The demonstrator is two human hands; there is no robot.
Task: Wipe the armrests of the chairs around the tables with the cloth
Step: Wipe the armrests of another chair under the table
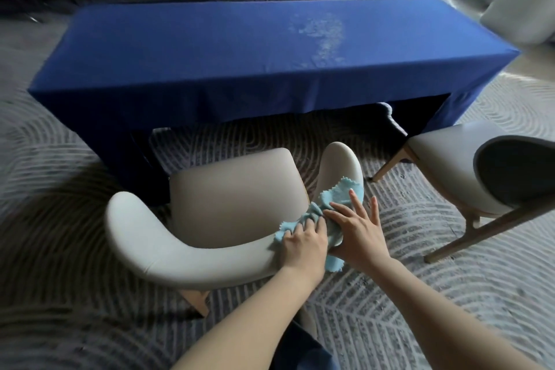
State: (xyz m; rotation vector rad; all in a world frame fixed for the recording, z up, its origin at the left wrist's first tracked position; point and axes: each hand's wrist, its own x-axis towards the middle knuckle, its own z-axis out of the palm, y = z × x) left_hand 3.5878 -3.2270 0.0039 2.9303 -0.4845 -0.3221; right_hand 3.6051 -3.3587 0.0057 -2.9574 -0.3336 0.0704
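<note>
**Pale-blue cloth at the bend, armrest running away ahead**

Pale-blue and bunched, the cloth (336, 200) lies over the curved back of the nearest chair (234, 204), just where the back turns into the armrest (342, 162) on the person's right. The left hand (303, 245) grips the cloth's near end with curled fingers. The right hand (357, 234) lies on it with fingers straight and spread, pressing it down.

From both hands the armrest's long axis points forward, towards the blue-covered table (210, 63). A wipe would probably be a push away from the body, and the right hand is nearer that line. The other armrest (129, 219) sweeps off to the left, well apart from the cloth. A second chair (468, 165) stands to the right.
</note>
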